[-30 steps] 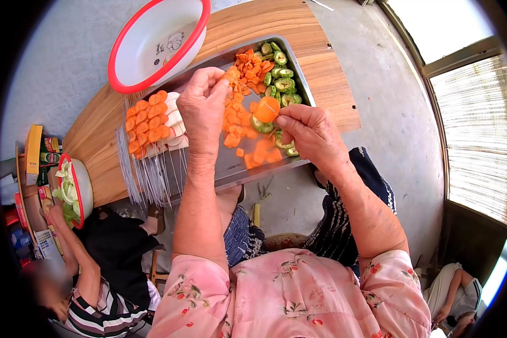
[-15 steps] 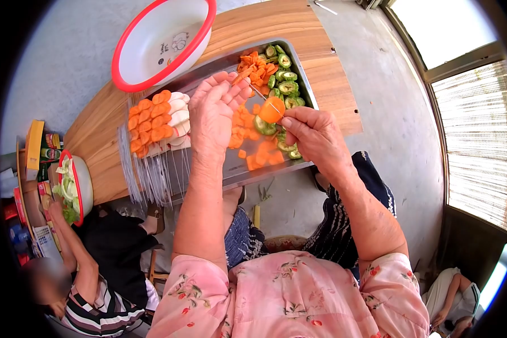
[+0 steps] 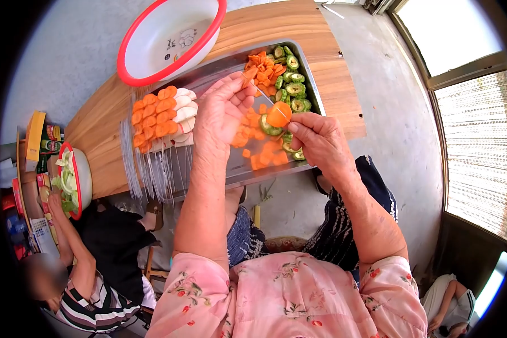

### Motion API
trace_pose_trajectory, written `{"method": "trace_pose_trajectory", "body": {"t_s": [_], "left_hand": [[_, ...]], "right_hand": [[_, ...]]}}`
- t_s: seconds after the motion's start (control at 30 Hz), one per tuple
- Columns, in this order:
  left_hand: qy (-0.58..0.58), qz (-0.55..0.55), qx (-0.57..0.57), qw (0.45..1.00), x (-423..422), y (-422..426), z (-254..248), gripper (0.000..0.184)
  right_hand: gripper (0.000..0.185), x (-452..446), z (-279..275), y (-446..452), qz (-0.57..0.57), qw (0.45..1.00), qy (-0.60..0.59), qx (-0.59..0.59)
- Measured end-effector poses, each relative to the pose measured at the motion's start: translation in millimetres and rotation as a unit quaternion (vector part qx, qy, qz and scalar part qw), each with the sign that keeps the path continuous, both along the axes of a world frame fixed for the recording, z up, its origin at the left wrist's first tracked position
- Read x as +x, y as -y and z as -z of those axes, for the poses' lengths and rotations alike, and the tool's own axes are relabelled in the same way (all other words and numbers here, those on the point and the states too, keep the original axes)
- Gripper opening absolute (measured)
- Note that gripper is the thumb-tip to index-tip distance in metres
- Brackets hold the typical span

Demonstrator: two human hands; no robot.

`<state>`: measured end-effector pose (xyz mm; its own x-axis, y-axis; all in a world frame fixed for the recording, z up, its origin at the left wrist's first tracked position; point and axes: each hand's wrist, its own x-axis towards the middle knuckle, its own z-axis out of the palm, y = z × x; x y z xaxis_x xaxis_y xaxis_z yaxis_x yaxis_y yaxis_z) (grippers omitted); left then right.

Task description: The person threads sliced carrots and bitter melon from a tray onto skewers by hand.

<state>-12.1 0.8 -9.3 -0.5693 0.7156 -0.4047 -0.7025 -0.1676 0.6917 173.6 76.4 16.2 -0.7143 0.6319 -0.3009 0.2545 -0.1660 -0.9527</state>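
Head view, right hand [image 3: 321,141] pinching skewer [image 3: 263,94], carrot [image 3: 277,116] threaded

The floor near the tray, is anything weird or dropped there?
Maybe: thin, greenish scraps lie on the floor past the metal tray's near edge. They look odd because the carrot slices are up on the tray. I can't tell what the scraps are.

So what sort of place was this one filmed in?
Probably a home or small shop used for food prep: a metal tray of sliced vegetables and thin skewers on a wooden table, with boxed goods nearby.
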Motion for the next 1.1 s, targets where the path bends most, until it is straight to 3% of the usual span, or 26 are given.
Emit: {"method": "trace_pose_trajectory", "body": {"t_s": [0.4,0.7,0.9,1.1], "left_hand": [[-0.172,-0.02,-0.023,0.985,4.4,1.0,-9.7,0.016],[-0.025,0.007,-0.002,1.0,-1.2,1.8,-4.4,0.021],[-0.071,0.004,0.004,0.997,-1.1,1.7,-3.3,0.017],[-0.043,0.007,0.006,0.999,-0.4,2.2,-7.0,0.015]], "right_hand": [[0.014,0.2,-4.9,1.3,0.009,0.996,0.027,-0.087],[0.013,0.8,1.8,0.9,-0.002,0.999,0.011,-0.035],[0.013,0.6,0.8,4.6,0.018,0.994,0.016,-0.104],[0.012,-0.6,1.3,8.8,0.027,0.987,0.0,-0.161]]}}
